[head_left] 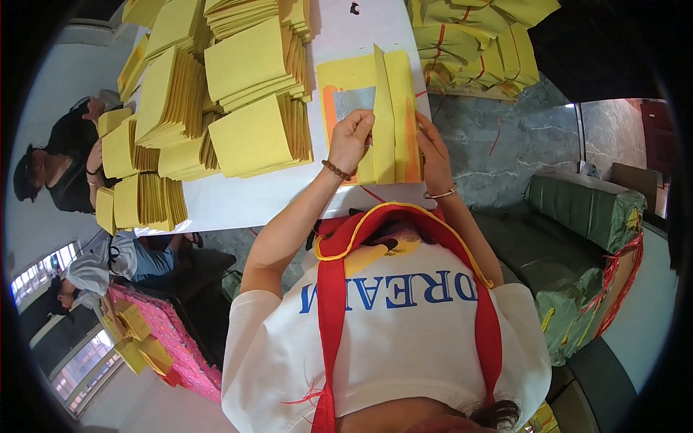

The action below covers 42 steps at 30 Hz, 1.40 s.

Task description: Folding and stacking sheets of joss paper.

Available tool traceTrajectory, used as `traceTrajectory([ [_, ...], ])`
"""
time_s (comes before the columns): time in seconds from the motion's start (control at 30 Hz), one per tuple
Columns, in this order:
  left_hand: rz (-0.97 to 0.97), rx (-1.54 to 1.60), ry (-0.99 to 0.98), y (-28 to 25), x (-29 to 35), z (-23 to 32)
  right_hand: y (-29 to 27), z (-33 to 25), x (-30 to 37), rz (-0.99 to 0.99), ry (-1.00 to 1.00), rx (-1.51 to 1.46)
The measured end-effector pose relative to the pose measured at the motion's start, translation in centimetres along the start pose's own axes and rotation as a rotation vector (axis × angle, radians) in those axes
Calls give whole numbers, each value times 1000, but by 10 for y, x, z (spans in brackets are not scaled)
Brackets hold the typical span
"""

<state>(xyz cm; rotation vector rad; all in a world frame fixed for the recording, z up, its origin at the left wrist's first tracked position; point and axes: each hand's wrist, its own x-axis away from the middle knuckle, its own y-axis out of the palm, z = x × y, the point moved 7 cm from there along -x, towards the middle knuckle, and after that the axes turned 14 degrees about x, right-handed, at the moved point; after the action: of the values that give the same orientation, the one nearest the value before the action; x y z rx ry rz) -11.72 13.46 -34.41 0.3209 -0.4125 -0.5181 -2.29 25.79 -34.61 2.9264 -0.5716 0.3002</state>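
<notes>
Yellow paper [346, 72] seems mid-fold: our left hand [351, 141] pinches its flap [384, 137], our right hand [437, 160] meets its edge, grip unclear; creasing likely next.

A single line of large blue capital letters [401, 290], upside down in the picture, crosses the chest of the white short-sleeved fabric T-shirt [415, 346] at lower centre, partly covered by long red cloth straps [332, 317].

Yellow paper [401, 94] with orange and silver patches [352, 99], white table [361, 29]
</notes>
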Motion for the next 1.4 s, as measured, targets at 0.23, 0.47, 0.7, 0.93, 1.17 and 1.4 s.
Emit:
traceTrajectory([
  [0.23, -19, 42, -6, -2, -1, -3, -3, 0, 1, 24, -96, 130],
  [0.47, -15, 88, -16, -4, -2, -6, -13, -13, 8, 266, -209, 248],
  [0.7, -38, 117, -7, -10, -5, -9, 2, -23, 2, 108, -147, 10],
  [0.93, -50, 196, -1, -7, -3, -7, 23, -5, 1, 21, 122, -62],
  [1.17, -64, 199, 9, 1, 0, 2, 6, 26, -11, -40, 162, -146],
  [1.4, -85, 194, -11, -4, -3, -4, 19, -1, -8, -138, 64, 58],
])
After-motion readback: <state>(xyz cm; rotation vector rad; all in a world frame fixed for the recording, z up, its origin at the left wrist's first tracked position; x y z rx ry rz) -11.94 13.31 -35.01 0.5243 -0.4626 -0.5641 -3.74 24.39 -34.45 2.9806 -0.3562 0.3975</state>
